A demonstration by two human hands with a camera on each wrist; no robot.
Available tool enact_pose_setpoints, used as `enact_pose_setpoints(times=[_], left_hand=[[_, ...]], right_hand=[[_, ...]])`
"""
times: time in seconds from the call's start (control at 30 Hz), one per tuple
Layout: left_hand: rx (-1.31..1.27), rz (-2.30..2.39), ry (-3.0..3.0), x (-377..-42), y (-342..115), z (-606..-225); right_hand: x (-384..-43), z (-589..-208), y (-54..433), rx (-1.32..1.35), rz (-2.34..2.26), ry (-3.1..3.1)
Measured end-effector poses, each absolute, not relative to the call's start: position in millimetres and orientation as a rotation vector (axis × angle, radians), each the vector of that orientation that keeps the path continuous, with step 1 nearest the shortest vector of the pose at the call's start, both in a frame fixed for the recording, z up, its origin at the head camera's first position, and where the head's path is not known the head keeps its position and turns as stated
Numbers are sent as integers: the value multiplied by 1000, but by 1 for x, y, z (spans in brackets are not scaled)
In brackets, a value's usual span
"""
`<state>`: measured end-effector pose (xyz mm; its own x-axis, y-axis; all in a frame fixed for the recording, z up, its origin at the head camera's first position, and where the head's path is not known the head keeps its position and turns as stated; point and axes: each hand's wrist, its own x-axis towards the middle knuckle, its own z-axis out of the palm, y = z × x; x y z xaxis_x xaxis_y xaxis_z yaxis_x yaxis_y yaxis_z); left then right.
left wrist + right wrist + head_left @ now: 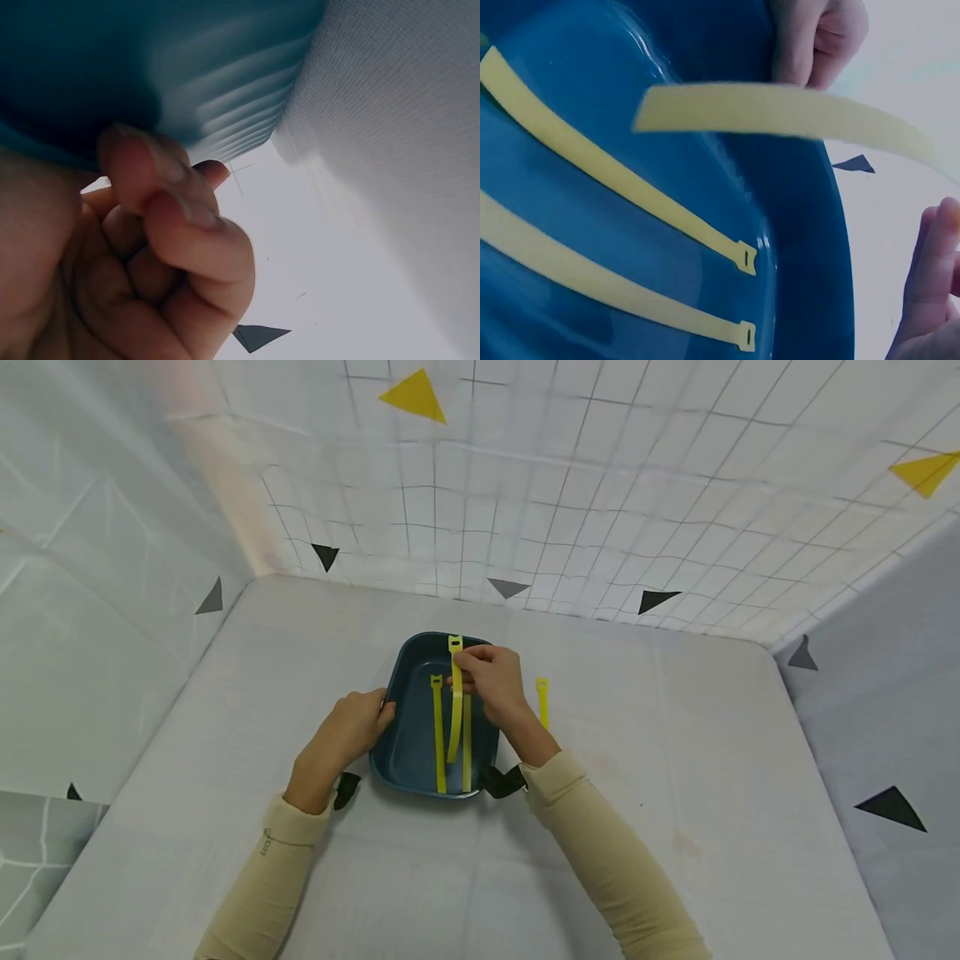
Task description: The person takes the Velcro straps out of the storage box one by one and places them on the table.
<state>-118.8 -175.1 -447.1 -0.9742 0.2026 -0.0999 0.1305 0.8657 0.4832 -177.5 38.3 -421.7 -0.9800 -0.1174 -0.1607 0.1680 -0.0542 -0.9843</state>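
A dark blue rectangular tray [408, 756] with raised walls sits on the white table. My left hand [351, 722] grips its left rim, thumb over the edge; the left wrist view shows its curled fingers [195, 240] beneath the tray's outer wall. Over the tray, my right hand [495, 681] pinches a yellow hook-and-loop cable tie [456, 722] near its slotted head, and the tail hangs down. Two more yellow cable ties lie side by side on the tray floor, one at the left [438, 739] and one at the right [467, 747].
Another yellow cable tie [543, 697] lies on the table [675, 793] right of the tray, partly hidden by the right forearm. White sheeting with black and yellow triangle markers [660, 600] encloses the table at back and sides.
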Motion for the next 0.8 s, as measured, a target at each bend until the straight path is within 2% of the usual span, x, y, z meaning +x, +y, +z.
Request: enact_pose_setpoints(times=[0.8], left_hand=[[249, 738, 2872, -120, -175, -448]], right_hand=[[-176, -408, 63, 141, -2212, 2006]])
